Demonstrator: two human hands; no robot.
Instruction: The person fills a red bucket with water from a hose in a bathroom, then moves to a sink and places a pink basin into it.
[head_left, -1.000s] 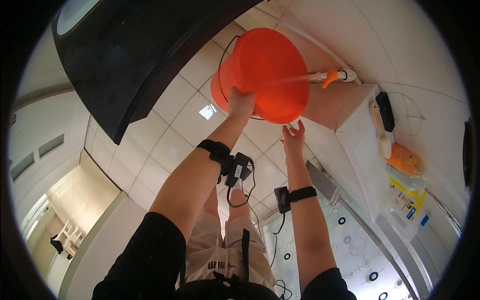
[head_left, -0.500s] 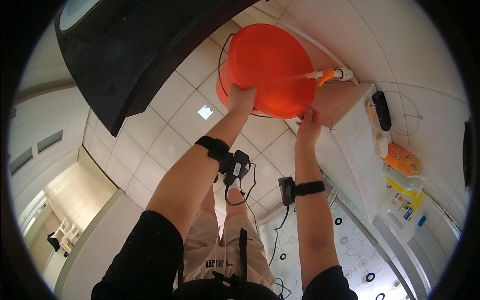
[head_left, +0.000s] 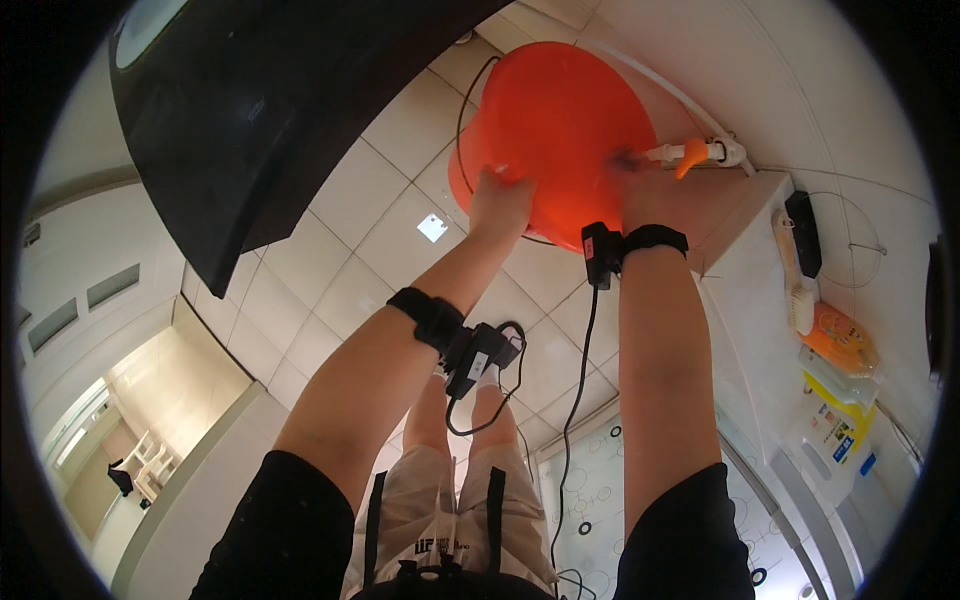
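Note:
A red-orange bucket [head_left: 565, 110] is tilted with its mouth toward a white wall tap [head_left: 715, 152] that has an orange lever [head_left: 691, 158]. My left hand [head_left: 502, 203] is closed on the bucket's near left rim. Along the bucket's left side curves its thin dark handle [head_left: 461, 135]. My right hand [head_left: 650, 195] reaches over the right rim, just below the tap's spout. Blur around the spout smears its fingers, and whether they touch anything cannot be made out.
At upper left a large black panel [head_left: 270, 110] overhangs the tiled floor [head_left: 330, 290]. A white ledge at right holds a wooden-handled brush [head_left: 788, 260], a black box-shaped item [head_left: 803, 233], an orange bottle [head_left: 838, 338] and a white jug [head_left: 830, 440]. A patterned mat or panel lies at lower right.
My right hand has moved from the bucket's near right rim up to the spout. Bucket and left hand appear slightly farther right, as does the whole surrounding view.

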